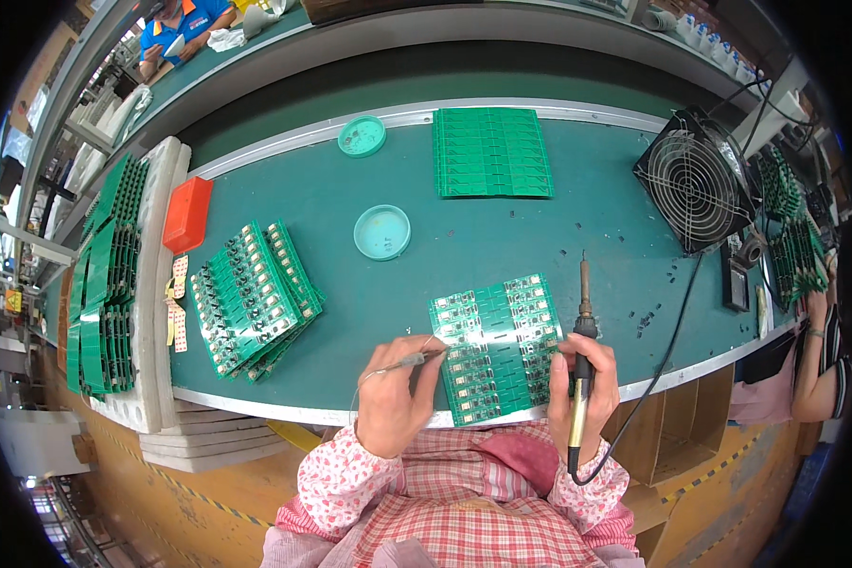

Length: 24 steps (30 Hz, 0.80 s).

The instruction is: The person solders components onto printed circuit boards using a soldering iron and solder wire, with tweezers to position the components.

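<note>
On the green bench [540, 208] I see the circuit-board panel [497, 346] at the near edge. My right hand [582, 379] fists a soldering iron [582, 341] upright beside it; my left hand [398, 388] pinches solder wire [417, 358] at its edge.

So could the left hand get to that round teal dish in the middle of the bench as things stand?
Probably yes. The left hand pinches a solder wire, but the bench between it and the teal dish looks bare; the stacked boards lie off to its left.
</note>
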Motion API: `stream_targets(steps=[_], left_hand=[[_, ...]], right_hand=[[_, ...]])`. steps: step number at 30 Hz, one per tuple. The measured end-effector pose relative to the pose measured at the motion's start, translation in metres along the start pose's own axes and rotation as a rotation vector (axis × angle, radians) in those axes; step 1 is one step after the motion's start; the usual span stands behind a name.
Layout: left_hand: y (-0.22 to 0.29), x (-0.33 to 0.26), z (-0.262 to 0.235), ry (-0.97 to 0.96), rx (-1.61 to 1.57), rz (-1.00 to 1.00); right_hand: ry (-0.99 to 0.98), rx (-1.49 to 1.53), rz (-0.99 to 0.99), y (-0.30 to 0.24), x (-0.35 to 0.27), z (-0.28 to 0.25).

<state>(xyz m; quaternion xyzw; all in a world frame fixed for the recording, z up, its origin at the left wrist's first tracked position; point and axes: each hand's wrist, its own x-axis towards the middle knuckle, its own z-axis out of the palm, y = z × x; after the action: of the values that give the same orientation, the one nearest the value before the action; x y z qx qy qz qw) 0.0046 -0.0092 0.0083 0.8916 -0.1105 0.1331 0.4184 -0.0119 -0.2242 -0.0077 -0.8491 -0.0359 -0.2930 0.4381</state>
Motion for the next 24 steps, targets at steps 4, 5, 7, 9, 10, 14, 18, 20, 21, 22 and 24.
stream_targets(steps=[4,5,7,9,10,14,18,20,21,22,24], left_hand=[[0.0,0.0,0.001,-0.011,0.005,-0.009],[-0.001,0.0,0.002,-0.009,0.011,0.002],[-0.001,0.001,0.004,0.009,0.003,0.009],[-0.001,0.0,0.004,0.011,0.018,0.027],[-0.001,0.0,0.004,0.002,0.024,0.016],[-0.001,0.001,0.005,0.012,0.027,0.03],[-0.001,0.001,0.005,0.02,0.035,0.043],[-0.001,0.001,0.004,0.019,0.038,0.041],[-0.002,0.001,0.004,0.005,0.044,0.047],[-0.002,0.001,0.003,-0.015,0.049,0.042],[-0.002,0.001,0.004,-0.009,0.05,0.049]], right_hand=[[0.001,0.006,0.004,0.0,0.0,0.0],[-0.001,0.005,0.023,0.001,0.0,0.0],[0.003,0.006,0.002,0.001,0.0,0.0],[0.006,0.006,0.0,0.002,0.0,0.0],[0.004,0.006,0.003,0.002,-0.001,0.0],[0.007,0.025,0.031,0.002,-0.001,0.001],[-0.003,0.036,0.017,0.002,-0.001,-0.001],[0.008,0.013,-0.022,0.001,-0.001,-0.003],[0.007,0.018,-0.046,-0.002,-0.002,-0.004],[0.0,0.068,-0.026,-0.005,-0.004,-0.006],[-0.004,0.179,0.019,-0.012,-0.007,-0.009]])
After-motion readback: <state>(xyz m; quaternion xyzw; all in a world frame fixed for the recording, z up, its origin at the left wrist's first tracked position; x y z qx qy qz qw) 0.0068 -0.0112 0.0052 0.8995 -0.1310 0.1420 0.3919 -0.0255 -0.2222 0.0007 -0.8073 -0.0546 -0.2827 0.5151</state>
